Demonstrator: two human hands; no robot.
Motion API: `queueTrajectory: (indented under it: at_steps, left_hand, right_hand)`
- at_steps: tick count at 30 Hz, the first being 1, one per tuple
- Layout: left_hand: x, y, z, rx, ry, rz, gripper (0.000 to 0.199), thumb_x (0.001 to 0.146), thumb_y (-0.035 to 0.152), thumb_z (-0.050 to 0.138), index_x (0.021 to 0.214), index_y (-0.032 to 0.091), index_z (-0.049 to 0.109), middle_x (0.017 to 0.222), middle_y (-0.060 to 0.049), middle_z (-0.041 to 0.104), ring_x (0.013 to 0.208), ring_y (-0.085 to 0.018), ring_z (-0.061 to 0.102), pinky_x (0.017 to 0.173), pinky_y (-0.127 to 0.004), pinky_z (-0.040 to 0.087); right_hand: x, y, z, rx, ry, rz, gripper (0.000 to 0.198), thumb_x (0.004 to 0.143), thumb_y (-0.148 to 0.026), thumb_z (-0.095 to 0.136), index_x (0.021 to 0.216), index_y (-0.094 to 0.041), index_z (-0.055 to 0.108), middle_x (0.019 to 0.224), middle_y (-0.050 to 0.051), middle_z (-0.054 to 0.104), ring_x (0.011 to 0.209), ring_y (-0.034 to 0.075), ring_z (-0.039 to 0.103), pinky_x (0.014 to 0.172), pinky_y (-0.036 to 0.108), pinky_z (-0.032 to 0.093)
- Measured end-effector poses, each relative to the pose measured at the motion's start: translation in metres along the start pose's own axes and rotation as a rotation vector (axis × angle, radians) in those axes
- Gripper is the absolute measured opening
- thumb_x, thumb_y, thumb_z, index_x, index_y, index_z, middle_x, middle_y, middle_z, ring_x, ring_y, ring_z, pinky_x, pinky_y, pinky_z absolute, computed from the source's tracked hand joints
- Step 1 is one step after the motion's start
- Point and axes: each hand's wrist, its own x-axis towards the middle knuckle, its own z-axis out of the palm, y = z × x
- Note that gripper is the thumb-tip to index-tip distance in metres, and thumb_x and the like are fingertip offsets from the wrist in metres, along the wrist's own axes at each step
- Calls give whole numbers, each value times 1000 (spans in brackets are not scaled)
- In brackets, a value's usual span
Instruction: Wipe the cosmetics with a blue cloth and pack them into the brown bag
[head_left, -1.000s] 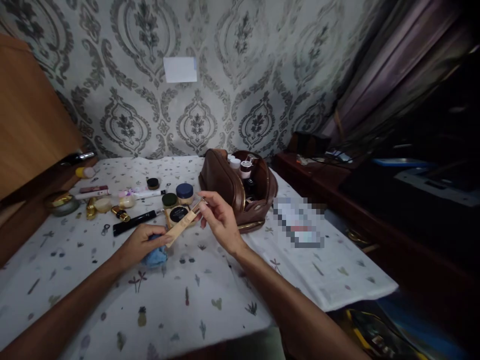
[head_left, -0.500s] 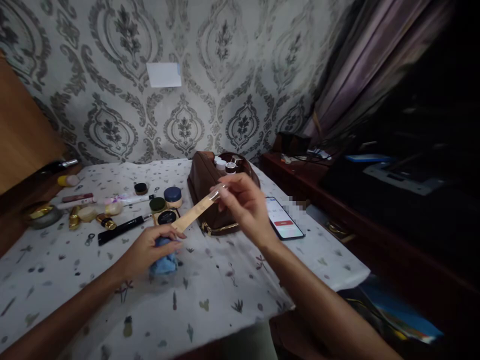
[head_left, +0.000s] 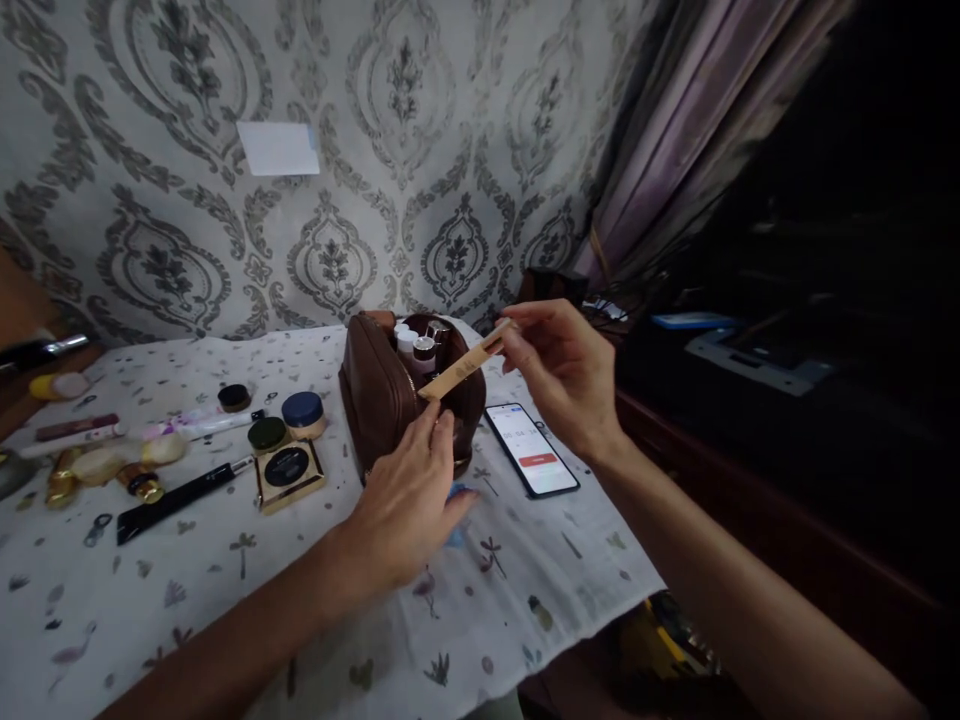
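Observation:
My right hand (head_left: 562, 372) pinches the upper end of a slim, flat tan packet (head_left: 459, 374), which slants down over the mouth of a brown zip bag (head_left: 375, 405). Printing shows on the packet, and its lower tip is close to my left fingertips. Against the front of the bag lies my left hand (head_left: 405, 490), back up, fingers stretched forward. Bits of a crumpled blue cloth (head_left: 456, 537) show under its palm and by the thumb; most of the cloth is hidden. White-capped bottles (head_left: 406, 340) stand inside the open bag.
Left of the bag lie a gold compact (head_left: 291, 478), a blue-lidded jar (head_left: 302, 412), a green-lidded jar (head_left: 268, 434), a black tube (head_left: 176, 505) and several other cosmetics. A lit phone (head_left: 532, 450) rests right of the bag. The patterned tablecloth (head_left: 300, 610) ends at the right.
Both hands have moved right and toward the bag. My left fingers have left the packet's lower end and now lie on the bag. The packet has come over the bag's opening.

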Motion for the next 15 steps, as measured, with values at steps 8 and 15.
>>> queueTrajectory:
  at_steps: [8,15]
  left_hand:
    - [15,7,13,122,-158,-79,42,85,20,65,120,17,44,151,-28,41,143,-41,38,93,-52,57]
    - [14,-1,36,274,-50,-42,31,89,12,54,118,21,48,146,-25,49,134,-37,51,74,-40,64]
  right_hand:
    - [15,13,4,-81,-204,-60,24,97,-39,58,109,-20,65,99,6,66,88,18,65,80,32,54]
    - [27,21,3,-141,-360,-142,24,100,-39,51,107,-20,65,95,6,68,84,19,64,81,33,53]
